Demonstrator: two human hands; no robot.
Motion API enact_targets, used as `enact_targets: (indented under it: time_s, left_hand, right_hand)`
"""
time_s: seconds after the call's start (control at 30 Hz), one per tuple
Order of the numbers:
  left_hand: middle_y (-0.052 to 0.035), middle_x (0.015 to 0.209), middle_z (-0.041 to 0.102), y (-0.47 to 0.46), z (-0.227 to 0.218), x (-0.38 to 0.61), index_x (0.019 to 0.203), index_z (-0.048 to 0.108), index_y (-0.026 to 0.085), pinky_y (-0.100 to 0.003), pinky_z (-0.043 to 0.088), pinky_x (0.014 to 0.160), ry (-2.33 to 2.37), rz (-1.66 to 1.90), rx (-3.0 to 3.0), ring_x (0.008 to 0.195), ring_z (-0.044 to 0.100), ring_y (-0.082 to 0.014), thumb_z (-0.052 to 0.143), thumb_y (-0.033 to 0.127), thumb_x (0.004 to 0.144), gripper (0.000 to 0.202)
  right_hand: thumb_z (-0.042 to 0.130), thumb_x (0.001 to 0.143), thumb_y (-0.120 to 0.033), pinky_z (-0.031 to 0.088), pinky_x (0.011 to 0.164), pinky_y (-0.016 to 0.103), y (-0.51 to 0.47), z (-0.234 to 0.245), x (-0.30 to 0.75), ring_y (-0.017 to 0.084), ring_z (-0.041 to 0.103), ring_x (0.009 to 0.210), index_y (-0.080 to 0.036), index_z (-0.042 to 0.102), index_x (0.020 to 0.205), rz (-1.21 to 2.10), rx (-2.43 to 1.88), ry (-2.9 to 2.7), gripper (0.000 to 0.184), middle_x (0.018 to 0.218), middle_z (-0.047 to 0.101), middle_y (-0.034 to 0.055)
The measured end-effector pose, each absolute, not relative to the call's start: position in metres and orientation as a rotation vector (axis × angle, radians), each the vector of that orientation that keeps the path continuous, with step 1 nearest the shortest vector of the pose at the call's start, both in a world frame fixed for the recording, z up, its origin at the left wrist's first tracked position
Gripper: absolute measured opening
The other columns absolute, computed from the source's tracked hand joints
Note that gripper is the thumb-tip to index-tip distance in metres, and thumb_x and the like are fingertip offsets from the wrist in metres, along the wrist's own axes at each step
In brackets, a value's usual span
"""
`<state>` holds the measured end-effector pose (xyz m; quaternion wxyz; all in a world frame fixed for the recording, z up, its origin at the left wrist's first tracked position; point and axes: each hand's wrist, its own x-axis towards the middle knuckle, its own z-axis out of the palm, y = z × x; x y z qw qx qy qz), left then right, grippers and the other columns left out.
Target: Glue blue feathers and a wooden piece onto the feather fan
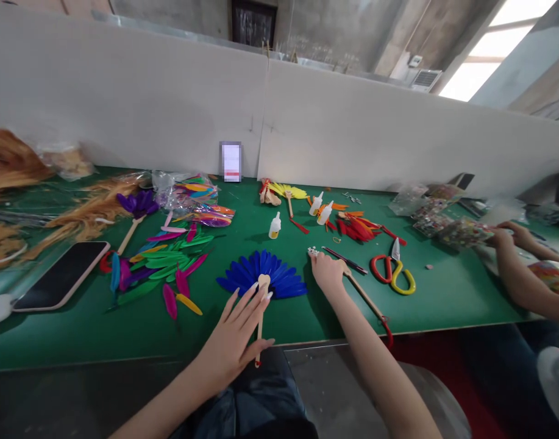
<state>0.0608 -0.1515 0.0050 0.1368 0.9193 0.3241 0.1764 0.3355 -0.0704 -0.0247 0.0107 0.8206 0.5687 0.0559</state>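
Observation:
A blue feather fan (262,274) with a wooden handle (260,323) lies on the green table (444,292) in front of me. My left hand (236,332) rests flat on the handle with fingers spread, fingertips near the fan's heart-shaped hub. My right hand (326,271) is curled, knuckles up, its fingertips on a small white sparkly piece (313,251) to the right of the fan. A wooden stick with a red tassel (366,299) lies right beside that hand.
Loose coloured feathers (164,268) and a phone (62,275) lie at left. Glue bottles (274,227), a yellow fan (288,192), red feathers (356,228) and scissors (393,271) lie further back and right. Another person's arms (521,268) reach in at far right. A white partition (352,128) backs the table.

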Motion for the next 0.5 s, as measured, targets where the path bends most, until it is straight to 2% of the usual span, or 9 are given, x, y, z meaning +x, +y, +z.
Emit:
enact_targets:
  time_s: [0.07,0.13,0.3,0.5]
  left_hand:
    - [-0.0076,0.153,0.024,-0.147,-0.005,0.070,0.149,0.009,0.021,-0.049,0.019,0.114,0.934,0.459,2.720,0.142,0.020,-0.0236,0.037,0.039,0.097,0.062]
    - [-0.0060,0.154,0.021,-0.143,-0.011,0.071,0.150,0.006,0.022,-0.049,0.018,0.115,0.958,0.433,2.727,0.142,0.016,-0.0225,0.035,0.037,0.098,0.062]
    - [-0.0008,0.153,0.026,-0.137,-0.016,0.053,0.148,0.014,0.029,-0.047,0.019,0.116,1.026,0.490,2.657,0.143,0.017,-0.0211,0.036,0.031,0.098,0.055]
    - [-0.0018,0.148,0.037,-0.122,-0.018,0.029,0.145,0.024,0.031,-0.049,0.027,0.112,1.158,0.631,2.525,0.142,0.017,-0.0240,0.036,0.029,0.097,0.049]
  right_hand:
    - [0.036,0.097,-0.028,0.045,0.057,0.028,-0.071,-0.026,0.337,0.027,0.071,0.077,-0.007,0.062,0.089,0.178,2.535,1.787,0.034,0.081,0.071,0.0190]
    - [0.036,0.098,-0.026,0.045,0.057,0.026,-0.071,-0.027,0.339,0.025,0.071,0.077,-0.008,0.062,0.090,0.174,2.503,1.808,0.033,0.082,0.071,0.0178]
    - [0.034,0.098,-0.025,0.044,0.058,0.025,-0.071,-0.024,0.347,0.024,0.071,0.074,-0.009,0.062,0.088,0.151,2.442,1.851,0.034,0.080,0.072,0.0161]
    - [0.039,0.097,-0.035,0.041,0.057,0.024,-0.072,-0.019,0.352,0.023,0.071,0.075,-0.012,0.062,0.086,0.134,2.436,1.878,0.035,0.076,0.072,0.0139]
